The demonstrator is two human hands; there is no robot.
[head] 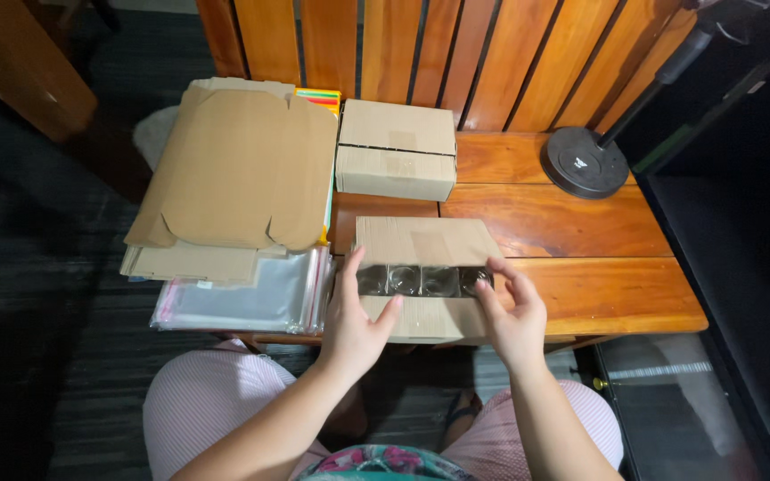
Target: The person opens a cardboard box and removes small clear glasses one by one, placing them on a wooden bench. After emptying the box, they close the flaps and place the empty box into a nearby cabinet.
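A flat cardboard box point(425, 240) lies at the near edge of the wooden table point(581, 232), its top flaps parted along the middle. Through the gap I see a row of clear glass jars point(416, 281). My left hand point(354, 316) rests on the box's left end, fingers up on the far flap and thumb on the near flap. My right hand point(511, 312) grips the right end the same way, fingertips at the gap.
A closed cardboard box point(396, 147) stands behind. Flat unfolded cardboard sheets point(238, 169) are stacked at the left over clear plastic bags point(247, 303). A black round stand base point(584, 162) sits at the back right. A wooden slatted backrest point(456, 53) rises behind.
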